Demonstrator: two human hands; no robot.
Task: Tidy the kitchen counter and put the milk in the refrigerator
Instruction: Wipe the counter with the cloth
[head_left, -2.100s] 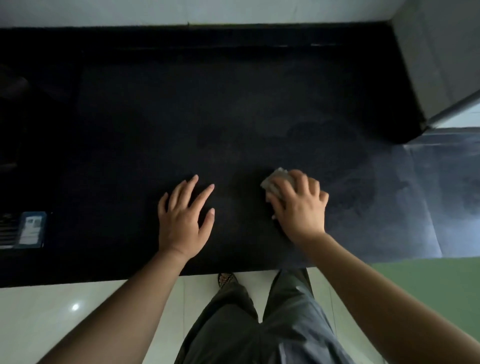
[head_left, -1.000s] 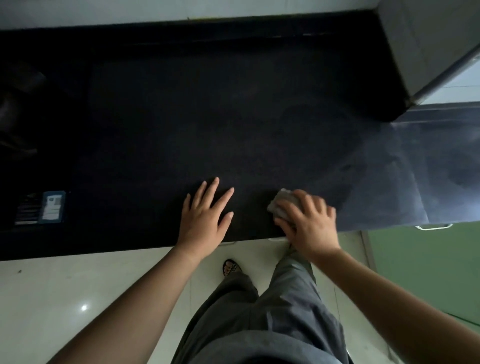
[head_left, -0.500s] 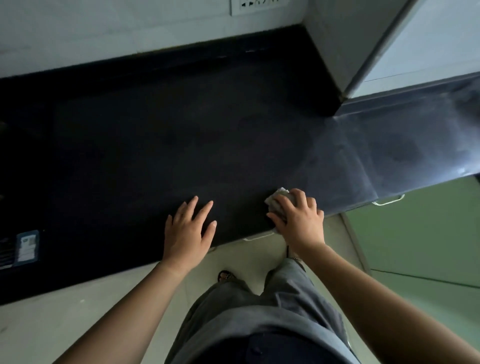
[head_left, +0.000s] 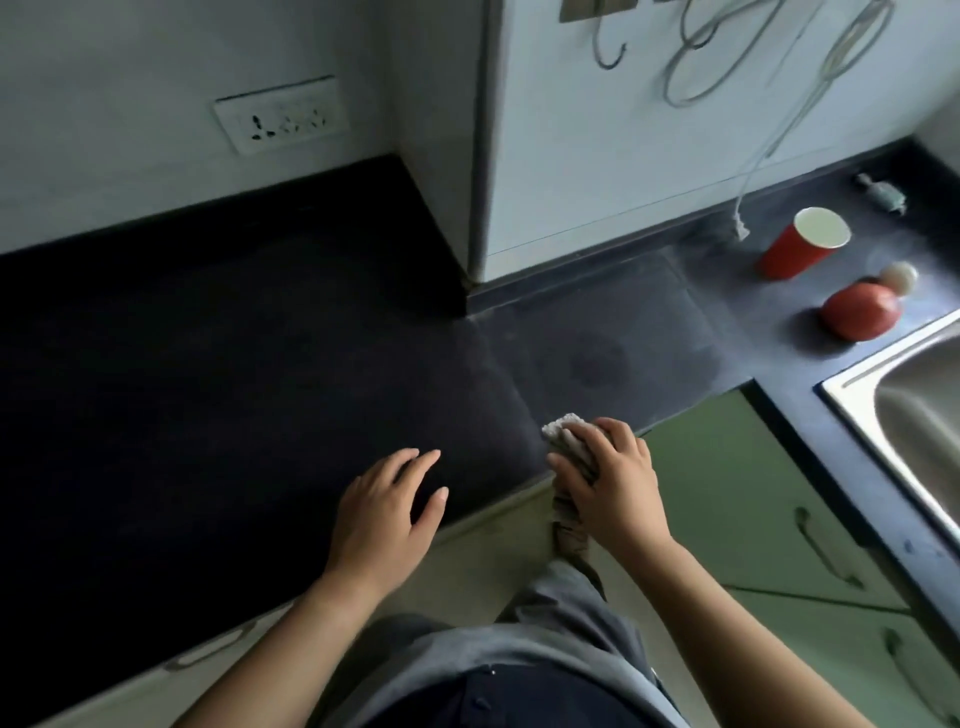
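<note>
My right hand (head_left: 610, 483) presses a small grey cloth (head_left: 566, 434) onto the front edge of the dark counter (head_left: 234, 353); part of the cloth hangs down over the edge. Resting flat on the counter just to the left is my left hand (head_left: 387, 506), fingers spread and holding nothing. A dull round smear (head_left: 597, 364) marks the counter beyond the cloth. No milk or refrigerator is in sight.
At the far right stand a red paper cup (head_left: 800, 244), a red round object (head_left: 860, 312) with a pale ball (head_left: 898, 277) behind it, and a wrapped sweet (head_left: 883, 195). A steel sink (head_left: 914, 410) fills the right edge. A white pillar (head_left: 571, 130) and wall socket (head_left: 280, 115) back the counter. Green cabinet doors (head_left: 737, 509) lie below.
My view has swung to the right and up, bringing the sink, cup and wall into sight. The right hand has drawn the cloth toward the counter's front edge; the left hand stays flat.
</note>
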